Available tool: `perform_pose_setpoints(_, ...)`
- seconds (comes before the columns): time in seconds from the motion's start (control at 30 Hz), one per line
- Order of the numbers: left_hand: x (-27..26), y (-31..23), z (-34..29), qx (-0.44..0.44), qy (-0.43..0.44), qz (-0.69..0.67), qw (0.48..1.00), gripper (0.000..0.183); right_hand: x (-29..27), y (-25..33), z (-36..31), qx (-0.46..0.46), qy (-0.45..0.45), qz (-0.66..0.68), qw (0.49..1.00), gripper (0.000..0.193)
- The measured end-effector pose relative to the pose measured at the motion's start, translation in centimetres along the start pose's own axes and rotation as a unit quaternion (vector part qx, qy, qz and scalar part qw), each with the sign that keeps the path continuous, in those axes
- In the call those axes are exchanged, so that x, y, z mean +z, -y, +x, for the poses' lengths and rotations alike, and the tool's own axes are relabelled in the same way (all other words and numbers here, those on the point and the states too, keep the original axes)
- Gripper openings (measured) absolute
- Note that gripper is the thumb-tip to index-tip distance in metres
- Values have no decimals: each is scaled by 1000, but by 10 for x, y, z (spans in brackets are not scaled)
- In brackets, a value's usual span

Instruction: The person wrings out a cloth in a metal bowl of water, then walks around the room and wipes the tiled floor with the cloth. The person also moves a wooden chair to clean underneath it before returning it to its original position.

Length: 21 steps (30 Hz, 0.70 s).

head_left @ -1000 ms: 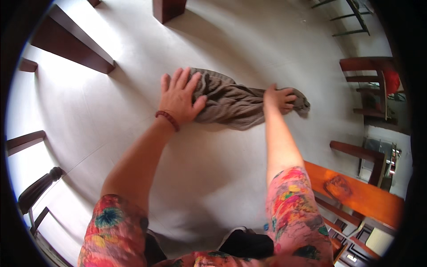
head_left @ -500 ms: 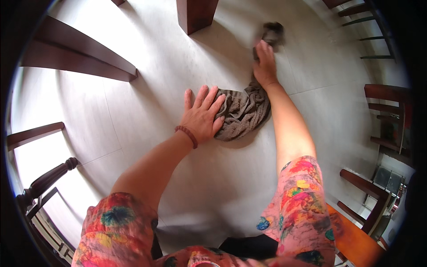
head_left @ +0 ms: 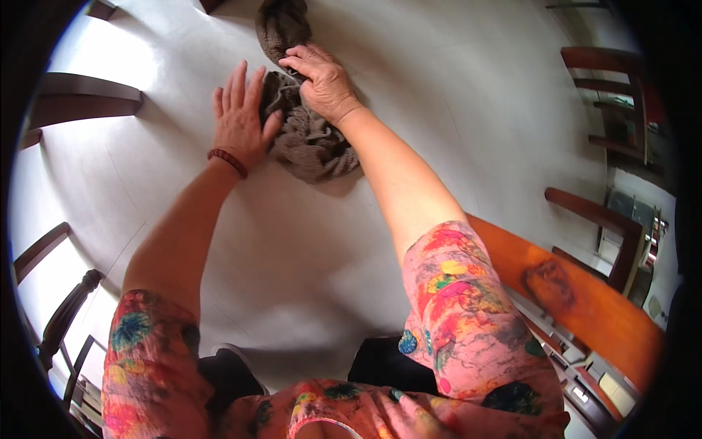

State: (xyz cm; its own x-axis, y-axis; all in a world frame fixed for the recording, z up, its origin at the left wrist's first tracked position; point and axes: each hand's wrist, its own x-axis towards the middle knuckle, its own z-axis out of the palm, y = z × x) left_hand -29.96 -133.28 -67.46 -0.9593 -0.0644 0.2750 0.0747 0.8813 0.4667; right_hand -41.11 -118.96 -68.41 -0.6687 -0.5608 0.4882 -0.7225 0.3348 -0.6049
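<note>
A dark grey-brown textured towel lies bunched on the pale floor, and its far end trails out beyond my hands. My left hand is spread at the towel's left edge, fingers apart and pointing away from me, the thumb touching the cloth. A reddish-brown bead bracelet circles my left wrist. Across the narrow middle of the towel lies my right hand, its fingers bent round a fold of the cloth. Its fingertips are partly hidden by the fabric.
Dark wooden furniture legs stand at the far left. A turned dark post is at the near left. Dark wooden chairs line the right side. An orange-brown wooden board lies close to my right arm.
Both hands have moved away from me and to the left with the towel. My right hand has come in close to the left, and the towel is more bunched between them.
</note>
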Motion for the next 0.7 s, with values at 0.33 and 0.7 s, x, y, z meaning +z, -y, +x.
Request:
perform_pose_setpoints(0.33,-8,4,-15,151,83,29,985,72,-46,76,-133,117,-41,-195,973,40)
perform_pose_setpoints(0.7,-8,-79,-180,433,226,-236,840,33,-146,187,-255,372,386,-85,840,24)
